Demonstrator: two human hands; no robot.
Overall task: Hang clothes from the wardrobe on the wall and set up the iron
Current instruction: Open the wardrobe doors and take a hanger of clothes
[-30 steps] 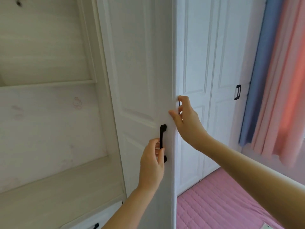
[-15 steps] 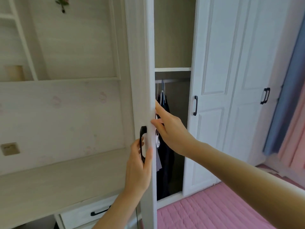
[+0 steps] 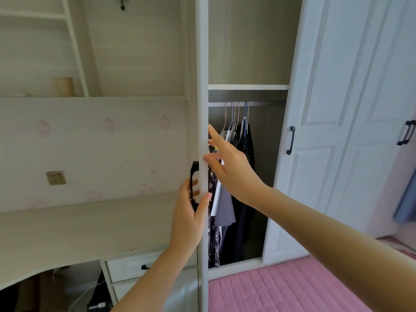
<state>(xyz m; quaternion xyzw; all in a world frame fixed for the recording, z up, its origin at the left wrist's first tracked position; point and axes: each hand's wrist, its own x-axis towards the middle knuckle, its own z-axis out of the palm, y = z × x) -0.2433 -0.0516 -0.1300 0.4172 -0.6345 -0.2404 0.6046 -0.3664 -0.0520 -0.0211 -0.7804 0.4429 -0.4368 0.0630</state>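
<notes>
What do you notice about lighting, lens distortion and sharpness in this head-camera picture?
Head view: soft, even daylight with no harsh glare; head view: the wide lens makes the closed doors lean outward; head view: the wardrobe is shadowed inside, so the dark clothes lose detail; head view: the right hand looks slightly soft.

Swings the white panelled wardrobe door point(image 3: 203, 109) way further out than a second ago, edge-on to the camera now. Opens a wide gap, showing dark and grey hanging clothes point(image 3: 242, 176) on a metal rail point(image 3: 265, 104). Wraps the left hand point(image 3: 189, 219) thumb over the door's edge by the black bar handle point(image 3: 194, 176). Straightens the right hand point(image 3: 229, 167) fingers, no longer hooked round.
</notes>
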